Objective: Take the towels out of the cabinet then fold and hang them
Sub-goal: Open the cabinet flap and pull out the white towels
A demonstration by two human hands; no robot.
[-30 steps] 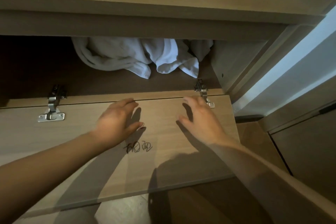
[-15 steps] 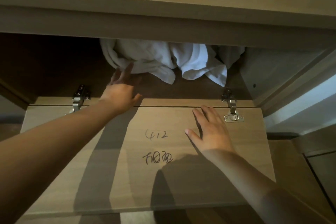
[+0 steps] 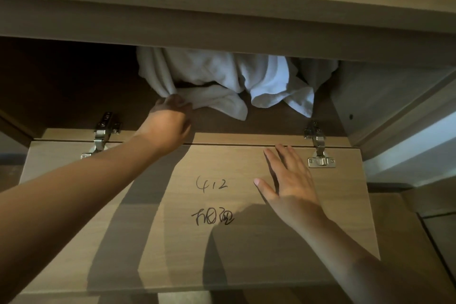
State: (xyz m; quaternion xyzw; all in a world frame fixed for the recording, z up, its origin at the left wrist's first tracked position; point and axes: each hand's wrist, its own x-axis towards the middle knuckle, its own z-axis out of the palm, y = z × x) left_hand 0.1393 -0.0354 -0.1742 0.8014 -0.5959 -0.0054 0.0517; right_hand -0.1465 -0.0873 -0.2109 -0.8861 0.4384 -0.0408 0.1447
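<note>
Crumpled white terry towels (image 3: 222, 76) sit just behind the light-wood drop-down cabinet door (image 3: 246, 254); left hand (image 3: 170, 123) grip pinches the nearest edge to drag it out, right hand (image 3: 291, 180) spread flat on that door, likely bracing it.

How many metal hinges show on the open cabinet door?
2. The left hinge is at the door's left end; the right hinge is at its right end, beyond the right hand. None looks hidden.
</note>
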